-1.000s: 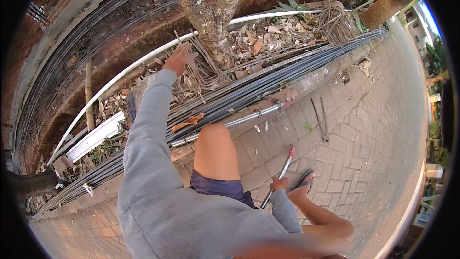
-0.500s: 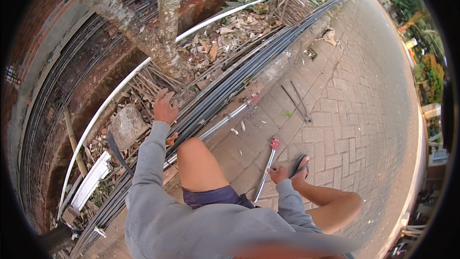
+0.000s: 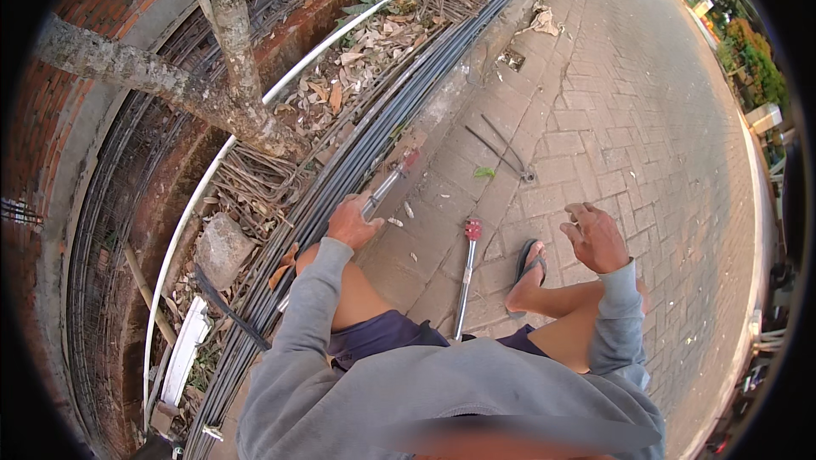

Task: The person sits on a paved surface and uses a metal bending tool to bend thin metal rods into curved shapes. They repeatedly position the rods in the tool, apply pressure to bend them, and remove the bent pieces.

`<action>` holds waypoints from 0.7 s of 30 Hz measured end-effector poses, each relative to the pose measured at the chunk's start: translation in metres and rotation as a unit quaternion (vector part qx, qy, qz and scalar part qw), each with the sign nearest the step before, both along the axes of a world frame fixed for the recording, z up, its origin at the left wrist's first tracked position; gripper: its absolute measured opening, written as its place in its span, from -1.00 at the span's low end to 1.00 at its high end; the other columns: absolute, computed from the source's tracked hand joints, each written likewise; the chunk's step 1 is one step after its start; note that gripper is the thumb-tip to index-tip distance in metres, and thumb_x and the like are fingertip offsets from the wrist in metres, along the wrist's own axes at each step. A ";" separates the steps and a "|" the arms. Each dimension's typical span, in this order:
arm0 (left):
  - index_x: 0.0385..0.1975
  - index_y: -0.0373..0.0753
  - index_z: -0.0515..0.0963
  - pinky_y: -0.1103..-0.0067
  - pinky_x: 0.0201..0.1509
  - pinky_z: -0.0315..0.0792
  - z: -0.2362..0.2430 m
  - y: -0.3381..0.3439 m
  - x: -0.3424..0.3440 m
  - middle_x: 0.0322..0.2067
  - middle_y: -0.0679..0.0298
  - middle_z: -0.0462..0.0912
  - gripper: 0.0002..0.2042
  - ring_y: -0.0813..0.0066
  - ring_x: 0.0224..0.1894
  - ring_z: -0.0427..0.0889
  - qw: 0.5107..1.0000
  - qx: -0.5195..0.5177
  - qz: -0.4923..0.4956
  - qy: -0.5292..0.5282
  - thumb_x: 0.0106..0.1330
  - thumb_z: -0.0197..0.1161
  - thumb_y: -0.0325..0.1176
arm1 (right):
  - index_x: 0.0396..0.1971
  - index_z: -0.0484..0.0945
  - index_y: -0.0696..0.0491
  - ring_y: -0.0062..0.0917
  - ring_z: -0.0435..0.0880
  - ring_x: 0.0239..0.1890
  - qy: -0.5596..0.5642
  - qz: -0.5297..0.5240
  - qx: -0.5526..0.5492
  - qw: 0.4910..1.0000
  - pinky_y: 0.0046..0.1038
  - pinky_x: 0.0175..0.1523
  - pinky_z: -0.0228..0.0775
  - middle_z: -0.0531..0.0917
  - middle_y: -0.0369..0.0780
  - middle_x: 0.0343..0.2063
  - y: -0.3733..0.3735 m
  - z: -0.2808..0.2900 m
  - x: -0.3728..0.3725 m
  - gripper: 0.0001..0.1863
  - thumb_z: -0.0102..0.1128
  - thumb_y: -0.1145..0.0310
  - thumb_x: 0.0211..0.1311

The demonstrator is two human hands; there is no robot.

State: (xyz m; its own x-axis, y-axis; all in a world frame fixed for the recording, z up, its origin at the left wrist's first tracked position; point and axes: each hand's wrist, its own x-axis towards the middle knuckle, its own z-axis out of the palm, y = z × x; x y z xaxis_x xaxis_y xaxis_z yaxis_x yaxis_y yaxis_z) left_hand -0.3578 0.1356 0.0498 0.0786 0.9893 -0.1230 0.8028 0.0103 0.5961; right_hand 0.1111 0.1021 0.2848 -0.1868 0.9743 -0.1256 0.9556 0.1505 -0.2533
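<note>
R hand off loose bar, L hand now at chrome pole

R hand (image 3: 597, 239) has let go of the loose chrome bar (image 3: 465, 277) & is now up over the paving (image 3: 612, 154), R of the sandalled foot (image 3: 529, 281); fingers half-curled, thumb well apart, nothing in it. Bar lies on paving, red end pointing away from wearer, near end hidden by clothing.

L hand (image 3: 353, 222) has come from over the twigs (image 3: 255, 175) to the chrome pole (image 3: 386, 189), which lies alongside the dark rods (image 3: 425, 77). Thumb points out to R, fingers partly hidden; can't tell if gripping pole or just resting on it.

Net: bar's out of both hands, R hand's free, L hand's the only one at metal. Dark two-legged tool (image 3: 508, 154) lies untouched farther up
</note>
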 end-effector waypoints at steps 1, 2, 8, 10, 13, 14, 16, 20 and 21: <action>0.35 -0.32 0.48 0.15 0.28 0.53 -0.009 0.002 0.025 0.24 -0.11 0.59 -0.30 -0.17 0.14 0.68 0.999 -0.004 0.017 0.044 0.20 0.53 -0.25 | 0.05 0.62 0.18 0.05 0.72 -0.17 0.022 0.019 0.006 1.000 -0.06 -0.07 0.56 0.71 0.05 -0.21 -0.001 -0.002 -0.001 -0.62 0.38 0.32 0.30; 0.36 -0.31 0.46 0.13 0.26 0.54 -0.018 0.004 0.041 0.24 -0.10 0.58 -0.30 -0.19 0.12 0.69 0.995 -0.009 0.035 0.088 0.20 0.53 -0.25 | 0.06 0.62 0.18 0.06 0.71 -0.17 0.038 0.026 0.005 0.999 -0.06 -0.07 0.56 0.71 0.05 -0.22 -0.002 -0.007 -0.003 -0.61 0.38 0.32 0.30; 0.40 -0.24 0.42 0.12 0.28 0.51 -0.041 0.010 0.061 0.22 -0.03 0.55 -0.29 -0.12 0.17 0.64 0.984 -0.012 0.110 0.137 0.24 0.51 -0.21 | 0.11 0.61 0.13 0.05 0.69 -0.12 0.119 0.149 -0.075 0.979 -0.04 -0.07 0.55 0.68 0.05 -0.16 -0.001 -0.017 0.001 -0.58 0.36 0.26 0.34; 0.41 -0.23 0.42 0.14 0.29 0.50 -0.033 0.012 0.064 0.23 0.01 0.55 -0.28 -0.08 0.21 0.62 0.981 0.053 0.112 0.146 0.24 0.51 -0.19 | 0.11 0.61 0.12 0.04 0.69 -0.12 0.151 0.211 -0.047 0.965 -0.03 -0.07 0.55 0.68 0.04 -0.15 0.013 -0.017 0.007 -0.58 0.36 0.24 0.34; 0.42 -0.21 0.41 0.17 0.30 0.49 -0.017 0.036 0.084 0.24 0.04 0.56 -0.26 -0.04 0.23 0.61 0.979 0.084 0.104 0.154 0.24 0.51 -0.17 | 0.12 0.60 0.11 0.02 0.70 -0.11 0.072 0.159 -0.105 0.979 -0.02 -0.08 0.55 0.68 0.03 -0.13 0.039 -0.024 0.017 -0.58 0.36 0.23 0.35; 0.43 -0.21 0.41 0.18 0.30 0.49 -0.014 0.053 0.096 0.24 0.05 0.56 -0.25 -0.03 0.22 0.62 0.978 0.100 0.102 0.153 0.24 0.51 -0.16 | 0.13 0.59 0.11 0.02 0.70 -0.12 0.075 0.185 -0.106 0.974 -0.02 -0.08 0.55 0.68 0.03 -0.14 0.052 -0.030 0.022 -0.57 0.35 0.23 0.35; 0.34 -0.19 0.52 0.17 0.27 0.51 -0.014 0.088 0.127 0.17 0.07 0.63 -0.35 0.01 0.22 0.64 0.963 0.100 0.108 0.225 0.23 0.50 -0.14 | 0.15 0.58 0.12 0.01 0.71 -0.13 0.089 0.245 -0.101 0.960 -0.02 -0.09 0.55 0.69 0.02 -0.15 0.087 -0.050 0.034 -0.55 0.35 0.22 0.36; -0.02 -0.17 0.71 0.15 0.17 0.52 -0.020 0.149 0.156 0.02 0.09 0.75 -0.63 0.01 0.10 0.72 0.956 -0.084 0.072 0.273 0.20 0.48 -0.17 | 0.11 0.59 0.11 0.00 0.70 -0.11 0.130 0.322 -0.081 0.934 -0.04 -0.05 0.55 0.70 0.01 -0.20 0.171 -0.117 0.052 -0.58 0.36 0.23 0.35; -0.10 -0.17 0.71 0.13 0.15 0.52 -0.022 0.155 0.160 -0.02 0.10 0.76 -0.68 0.01 0.07 0.73 0.953 -0.081 0.103 0.274 0.20 0.47 -0.19 | 0.10 0.59 0.11 0.01 0.69 -0.10 0.118 0.343 -0.054 0.930 -0.04 -0.04 0.55 0.70 0.01 -0.20 0.190 -0.136 0.055 -0.59 0.36 0.23 0.35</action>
State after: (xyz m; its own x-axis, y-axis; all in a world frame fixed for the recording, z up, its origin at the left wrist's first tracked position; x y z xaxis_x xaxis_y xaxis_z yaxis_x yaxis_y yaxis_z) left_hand -0.1974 0.2902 0.0275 -0.2354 0.9413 -0.2421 0.9641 0.2576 0.0643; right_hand 0.1658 0.2924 0.1486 -0.7946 0.6000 -0.0927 0.5602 0.6657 -0.4930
